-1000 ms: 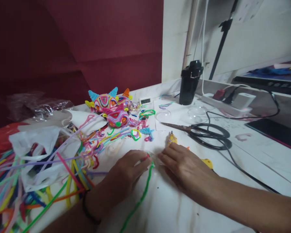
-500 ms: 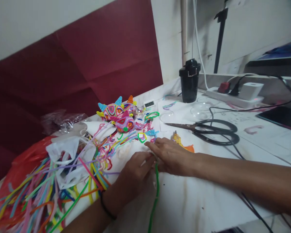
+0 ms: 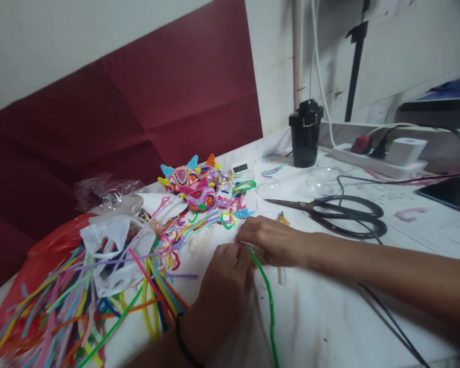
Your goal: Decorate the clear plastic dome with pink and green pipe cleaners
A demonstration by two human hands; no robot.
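The fingers of your left hand (image 3: 223, 276) are pinched on the upper end of the green strip (image 3: 271, 301), which trails from them toward you over the counter (image 3: 322, 312). The fingers of your right hand (image 3: 268, 239) curl in just beside; their tips are hidden, so you cannot tell whether they grip. Right of the fingers lie the scissors (image 3: 313, 206), with the cup (image 3: 305, 140) farther beyond; left of them spread loose strips (image 3: 61, 317).
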